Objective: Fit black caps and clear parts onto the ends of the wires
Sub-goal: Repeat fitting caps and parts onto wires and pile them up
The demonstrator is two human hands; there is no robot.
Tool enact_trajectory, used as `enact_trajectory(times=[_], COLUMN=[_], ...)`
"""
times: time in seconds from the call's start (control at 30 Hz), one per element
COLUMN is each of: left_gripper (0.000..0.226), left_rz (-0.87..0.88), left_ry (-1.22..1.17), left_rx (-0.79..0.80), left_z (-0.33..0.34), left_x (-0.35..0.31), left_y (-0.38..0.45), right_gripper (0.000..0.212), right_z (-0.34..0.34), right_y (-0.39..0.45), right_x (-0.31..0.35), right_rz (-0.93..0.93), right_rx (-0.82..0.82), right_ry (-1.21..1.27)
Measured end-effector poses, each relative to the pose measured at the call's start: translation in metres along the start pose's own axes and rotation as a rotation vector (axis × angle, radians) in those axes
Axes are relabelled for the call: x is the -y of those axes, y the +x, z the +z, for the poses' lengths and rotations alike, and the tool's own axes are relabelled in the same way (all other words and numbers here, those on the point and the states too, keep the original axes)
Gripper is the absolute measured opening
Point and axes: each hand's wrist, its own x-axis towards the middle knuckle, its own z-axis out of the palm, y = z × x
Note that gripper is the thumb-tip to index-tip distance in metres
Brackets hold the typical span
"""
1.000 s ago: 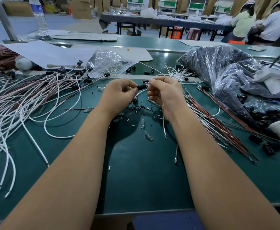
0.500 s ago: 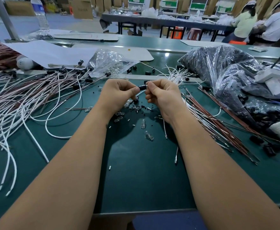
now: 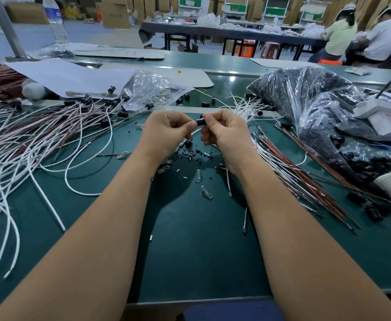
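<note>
Both my hands meet above the green table [image 3: 190, 251]. My left hand [image 3: 166, 133] and my right hand [image 3: 224, 133] pinch a small black cap [image 3: 200, 121] between their fingertips. A white wire [image 3: 195, 132] curves down from the cap between the hands. Loose clear parts [image 3: 206, 193] and small black bits [image 3: 190, 152] lie on the table just below my hands. Finished wires with black caps [image 3: 51, 135] spread out at the left. Bare white and brown wires [image 3: 294, 167] lie at the right.
A clear bag of clear parts [image 3: 153, 91] sits behind my left hand. A big bag of black caps [image 3: 317, 107] fills the right side, with white devices [image 3: 382, 114] beside it. A water bottle [image 3: 56, 22] stands far left. Two people sit at a far table.
Both hands have stayed together on the cap, with fingers shifting slightly. The clear tip seen by the right fingers a second ago no longer shows.
</note>
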Motion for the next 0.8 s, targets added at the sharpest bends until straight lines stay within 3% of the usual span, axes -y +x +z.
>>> enact_trajectory(times=[0.17, 0.3, 0.37, 0.47, 0.57, 0.63, 0.7, 0.77, 0.8], left_gripper=[0.012, 0.026, 0.027, 0.022, 0.021, 0.024, 0.025, 0.025, 0.026], left_rz=[0.121, 0.108, 0.045, -0.151, -0.377, -0.442, -0.486, -0.492, -0.465], left_ry=[0.166, 0.336, 0.394, 0.291, 0.238, 0.314, 0.344, 0.393, 0.460], left_rx=[-0.045, 0.090, 0.161, 0.274, 0.513, 0.587, 0.581, 0.493, 0.375], left_z=[0.001, -0.004, -0.007, -0.015, -0.037, -0.060, -0.089, -0.121, -0.136], left_x=[-0.004, -0.009, -0.013, -0.022, -0.036, -0.044, -0.053, -0.063, -0.066], left_y=[0.005, 0.004, 0.003, 0.003, 0.003, 0.001, 0.000, 0.000, 0.002], right_gripper=[0.012, 0.015, 0.014, 0.013, 0.014, 0.013, 0.012, 0.010, 0.009], right_z=[0.002, -0.002, -0.006, -0.012, -0.013, -0.012, -0.009, -0.004, -0.001], right_y=[0.001, -0.001, -0.002, 0.000, 0.002, 0.002, 0.001, -0.001, -0.002], right_x=[0.011, 0.008, 0.008, 0.008, 0.009, 0.009, 0.009, 0.008, 0.007], right_rz=[-0.061, -0.117, -0.144, -0.159, -0.149, -0.151, -0.145, -0.131, -0.133], right_rx=[-0.062, -0.201, -0.324, -0.575, -0.697, -0.677, -0.555, -0.387, -0.336], right_ry=[-0.057, -0.089, -0.058, 0.063, 0.137, 0.096, 0.002, -0.110, -0.161])
